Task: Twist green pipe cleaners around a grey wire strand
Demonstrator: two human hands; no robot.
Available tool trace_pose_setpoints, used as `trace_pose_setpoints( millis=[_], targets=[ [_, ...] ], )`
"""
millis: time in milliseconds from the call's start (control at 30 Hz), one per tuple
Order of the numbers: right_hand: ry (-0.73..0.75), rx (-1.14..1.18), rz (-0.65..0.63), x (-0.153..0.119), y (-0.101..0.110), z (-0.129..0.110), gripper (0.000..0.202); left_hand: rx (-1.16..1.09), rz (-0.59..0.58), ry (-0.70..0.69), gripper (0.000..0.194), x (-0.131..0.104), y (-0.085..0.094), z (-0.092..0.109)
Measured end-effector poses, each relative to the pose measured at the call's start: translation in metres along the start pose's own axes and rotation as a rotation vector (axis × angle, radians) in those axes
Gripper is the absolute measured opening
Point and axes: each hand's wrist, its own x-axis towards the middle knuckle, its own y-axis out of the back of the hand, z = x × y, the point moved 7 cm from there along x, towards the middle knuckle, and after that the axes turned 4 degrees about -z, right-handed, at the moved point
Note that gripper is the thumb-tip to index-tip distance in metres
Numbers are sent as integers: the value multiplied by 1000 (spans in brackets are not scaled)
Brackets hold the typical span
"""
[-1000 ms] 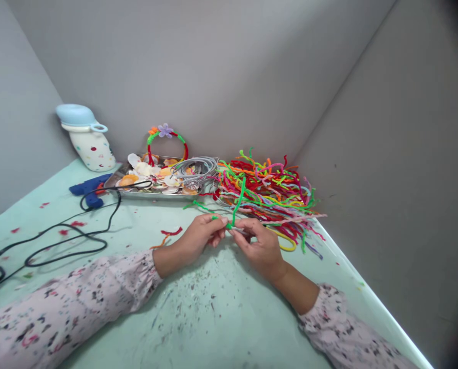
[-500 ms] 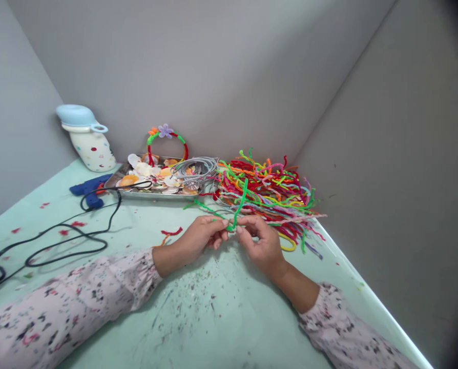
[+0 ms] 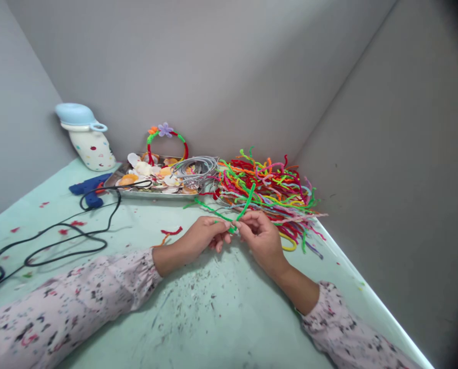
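A bright green pipe cleaner [image 3: 248,201] is held between my two hands, one end rising up and away to the right. My left hand [image 3: 208,233] pinches its bent part between thumb and fingers. From the right, my right hand [image 3: 260,236] grips the same piece, thumb and index finger almost touching my left fingertips. The bend itself is small and partly hidden by the fingers. Right behind my hands lies a heap of many-coloured pipe cleaners [image 3: 275,182].
Behind my left hand stands a metal tray [image 3: 163,196] of shells, with coiled grey wire [image 3: 198,171] and a flowered hoop [image 3: 186,148] on it. Further left are a blue glue gun [image 3: 92,189], its black cord [image 3: 75,233] and a white bottle [image 3: 92,146] with a blue lid.
The green pipe cleaner's upright end has tipped to the right. My right fingers have closed in on the bend, nearer to my left fingertips.
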Motion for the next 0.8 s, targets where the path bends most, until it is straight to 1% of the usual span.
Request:
trace_pose_setpoints(
  millis=[300,600,667,800],
  targets=[
    [-12,12,-13,1,-1,-3,13,39,-21,-12,31,0,-1,1],
    [14,3,1,3,1,0,13,92,48,-13,31,-2,1,3],
    [30,-33,-13,3,2,-2,12,74,65,-13,30,-2,2,3],
    [113,-188,-101,-1,-1,-14,9,11,110,-24,26,-1,6,5]
  ],
)
